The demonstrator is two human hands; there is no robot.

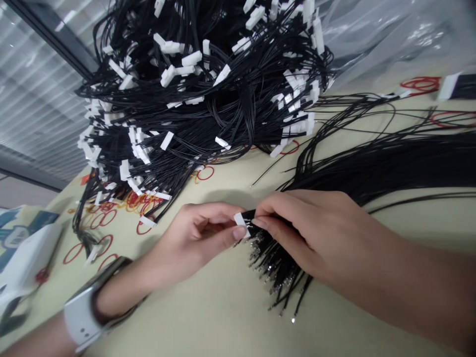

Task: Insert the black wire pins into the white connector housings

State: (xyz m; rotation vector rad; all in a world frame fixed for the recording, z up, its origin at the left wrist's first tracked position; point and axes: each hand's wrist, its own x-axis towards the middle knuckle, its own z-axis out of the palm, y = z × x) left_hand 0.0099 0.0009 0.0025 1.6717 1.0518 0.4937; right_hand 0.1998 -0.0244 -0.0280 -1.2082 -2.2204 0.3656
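Note:
A small white connector housing (242, 224) is pinched between the thumb and fingers of my left hand (193, 238). My right hand (316, 228) is closed with thumb and index finger on a thin black wire right beside the connector. The wire's end meets the connector; how deep it sits I cannot tell. Beneath my right hand a bundle of black wires (286, 272) fans out, its ends tipped with shiny metal terminals. Those wires run off to the right as a thick band (420, 161).
A large heap of black cables (193, 114) with white connectors lies behind my hands. Red and yellow rubber bands (107, 218) are scattered on the pale table (208, 317). A red band coil (420, 85) and clear plastic (394, 39) are at the back right. A white object (29, 263) stands left.

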